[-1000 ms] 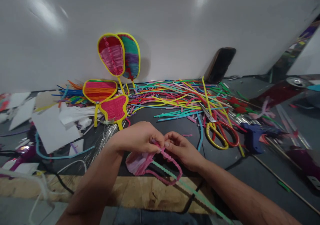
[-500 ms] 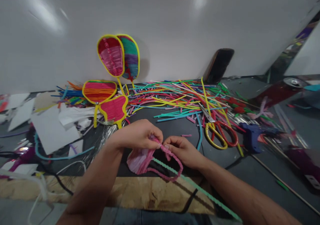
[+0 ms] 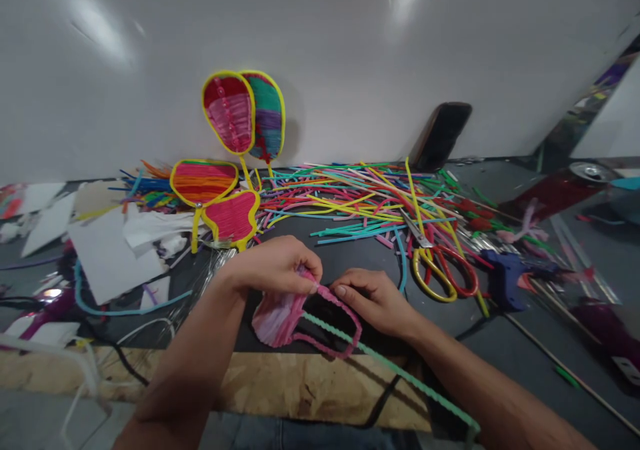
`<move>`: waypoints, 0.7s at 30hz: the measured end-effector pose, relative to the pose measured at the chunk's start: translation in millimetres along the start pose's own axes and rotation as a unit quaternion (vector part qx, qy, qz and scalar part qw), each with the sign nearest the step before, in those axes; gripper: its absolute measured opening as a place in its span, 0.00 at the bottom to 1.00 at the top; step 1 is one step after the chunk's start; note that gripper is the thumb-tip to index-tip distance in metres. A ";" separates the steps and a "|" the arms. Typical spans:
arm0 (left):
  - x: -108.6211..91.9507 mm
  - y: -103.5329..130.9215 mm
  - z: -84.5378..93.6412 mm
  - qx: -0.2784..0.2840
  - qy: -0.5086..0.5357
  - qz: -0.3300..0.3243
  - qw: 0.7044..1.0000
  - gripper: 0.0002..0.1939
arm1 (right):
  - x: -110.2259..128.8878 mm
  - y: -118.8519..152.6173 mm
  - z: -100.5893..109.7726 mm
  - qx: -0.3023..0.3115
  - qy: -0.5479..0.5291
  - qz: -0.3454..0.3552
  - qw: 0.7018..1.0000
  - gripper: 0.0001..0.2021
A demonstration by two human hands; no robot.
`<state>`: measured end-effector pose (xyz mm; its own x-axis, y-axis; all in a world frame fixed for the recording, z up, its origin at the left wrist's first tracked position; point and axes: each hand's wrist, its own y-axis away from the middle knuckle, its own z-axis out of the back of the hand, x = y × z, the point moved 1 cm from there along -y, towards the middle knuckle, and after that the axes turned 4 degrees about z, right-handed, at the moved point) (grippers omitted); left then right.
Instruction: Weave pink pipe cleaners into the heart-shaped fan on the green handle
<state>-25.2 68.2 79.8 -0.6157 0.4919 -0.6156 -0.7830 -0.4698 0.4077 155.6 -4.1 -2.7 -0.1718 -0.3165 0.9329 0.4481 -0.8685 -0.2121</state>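
Observation:
A pink and lilac piece made of pipe cleaners [image 3: 277, 318] is pinched at its upper edge between the thumb and fingers of my left hand [image 3: 280, 265]. From it a pink pipe-cleaner loop [image 3: 356, 333] bows out to the right. My right hand [image 3: 373, 298] is closed at the upper side of this loop, thumb against curled fingers. The pink strand there is partly hidden by the fingertips. A light green twisted stem [image 3: 410, 378] runs from the piece through the loop toward the lower right.
Loose pipe cleaners [image 3: 340, 203] lie along the back. Yellow-rimmed pipe-cleaner petals [image 3: 230, 213] stand at left. To the right are scissors [image 3: 434, 273], a blue glue gun [image 3: 507, 277], a leaning phone [image 3: 445, 135] and a can [image 3: 555, 187]. White card pieces [image 3: 113, 257] lie left.
My right hand has shifted slightly up, its fingers more curled, and a pink bit below its fingertips is no longer visible. My left hand keeps its pinch. The view has moved slightly.

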 end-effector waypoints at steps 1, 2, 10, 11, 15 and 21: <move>0.3 -0.3 -0.1 -0.001 -0.006 0.003 1.000 0.07 | 1.1 0.2 0.0 0.013 -0.003 0.005 1.000 0.12; 0.4 -0.6 -0.3 -0.003 -0.013 0.007 1.000 0.07 | 2.0 0.5 0.0 0.028 -0.012 0.006 1.000 0.12; -5.5 -1.2 1.0 -0.018 -0.025 0.038 0.999 0.07 | 7.3 4.0 -1.1 0.134 -0.132 -0.054 0.981 0.09; -6.5 -1.7 0.5 -0.017 -0.028 0.042 0.999 0.07 | 7.5 4.5 -2.7 0.138 -0.127 -0.059 0.981 0.11; -11.7 -5.5 -3.4 -0.016 -0.049 0.054 0.997 0.08 | 5.4 5.6 -9.7 0.108 -0.074 -0.083 0.988 0.08; -14.7 -7.3 -5.7 -0.031 -0.072 0.049 0.996 0.07 | -0.7 5.8 -10.9 0.079 -0.034 -0.076 0.993 0.04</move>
<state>-9.9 60.1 82.1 -0.6994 0.5394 -0.4689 -0.7136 -0.5637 0.4160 148.8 -13.0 -7.8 -0.1910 -0.1545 0.9694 0.5540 -0.8322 -0.0235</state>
